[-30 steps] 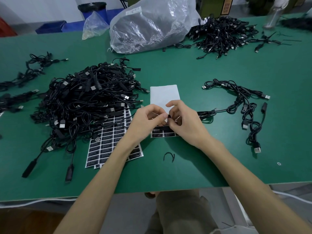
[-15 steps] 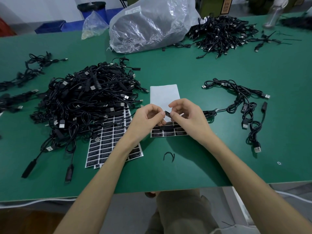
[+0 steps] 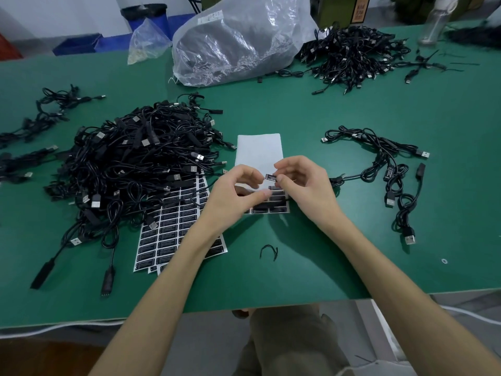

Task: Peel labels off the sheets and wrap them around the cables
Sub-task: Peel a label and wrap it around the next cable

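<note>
My right hand pinches one small black label between thumb and forefinger, lifted just above the white backing sheet. A few rows of black labels are left at that sheet's near end. My left hand is beside it, with its thumb pressed to its curled fingers. It seems to pinch a thin black cable that runs in from the big cable pile. Full label sheets lie partly under that pile.
A few cables lie loose to the right, one carrying a label. Another cable heap and a large plastic bag sit at the back. A black twist tie lies near the table's front edge.
The label has come off the sheet. My right hand lifted it up and away, and my left hand drew back slightly to the left.
</note>
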`<state>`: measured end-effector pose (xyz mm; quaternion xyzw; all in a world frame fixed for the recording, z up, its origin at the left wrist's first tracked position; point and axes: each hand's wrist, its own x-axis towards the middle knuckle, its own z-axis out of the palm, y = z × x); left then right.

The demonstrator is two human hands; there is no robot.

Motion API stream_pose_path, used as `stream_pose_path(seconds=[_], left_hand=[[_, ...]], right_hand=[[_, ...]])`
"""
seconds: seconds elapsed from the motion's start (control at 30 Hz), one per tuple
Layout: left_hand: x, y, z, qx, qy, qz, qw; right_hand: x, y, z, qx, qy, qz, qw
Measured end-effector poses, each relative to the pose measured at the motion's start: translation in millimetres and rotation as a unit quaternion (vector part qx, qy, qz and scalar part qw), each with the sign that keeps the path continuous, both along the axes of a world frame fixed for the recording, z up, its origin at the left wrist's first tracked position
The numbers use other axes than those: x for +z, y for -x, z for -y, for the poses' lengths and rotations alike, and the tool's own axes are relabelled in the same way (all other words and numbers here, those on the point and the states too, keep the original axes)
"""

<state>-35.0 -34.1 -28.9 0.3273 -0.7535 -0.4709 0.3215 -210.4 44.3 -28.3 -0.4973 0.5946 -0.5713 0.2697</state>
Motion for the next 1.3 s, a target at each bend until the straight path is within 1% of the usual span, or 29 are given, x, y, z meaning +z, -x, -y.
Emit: stream_pose_path(seconds=[0.1,0.2,0.3,0.4,0.47,0.6,0.67,0.8,0.87,0.97,1.13,1.3], left_hand=[[0,1,-3,-0.008,0.089,0.089,0.992],[-2,2,-4,0.009,0.145,0.163,0.976],[-3,4,-4,0.045,0.155,0.189,0.968],[-4,5,-2,0.041,0.145,0.202,0.968],[-5,5,-1,0.033,0.122,0.179,0.976],[-7,2,-1,0.006,0.045,0.061,0.997],[-6,2,-1,-0.007,0.03,0.033,0.999],[-3,1,1,-0.024,-0.053,-0.056,0.997],[0,-1,1,-0.032,-0.079,-0.09,0.992],[3,-2,1,-0.033,-0.091,-0.116,0.989],[1,-3,3,-0.012,-0.069,-0.109,0.992],[1,-4,3,-0.007,-0.084,-0.124,0.989]], right_hand=[[0,1,0,-0.008,-0.001,0.01,1.0],[0,0,1,-0.011,-0.002,0.004,1.0],[0,0,0,-0.011,-0.005,0.007,1.0],[0,-1,0,-0.009,-0.008,0.008,1.0],[1,-2,0,-0.009,-0.002,0.001,1.0],[2,-5,-3,-0.014,0.035,-0.022,0.999],[3,-7,-5,-0.012,0.05,-0.033,0.998],[2,-9,-5,-0.007,0.058,-0.022,0.998],[2,-9,-5,-0.009,0.06,-0.015,0.998],[3,-10,-6,-0.01,0.059,-0.017,0.998],[3,-8,-6,-0.013,0.066,-0.001,0.998],[3,-9,-7,-0.004,0.072,-0.007,0.997]])
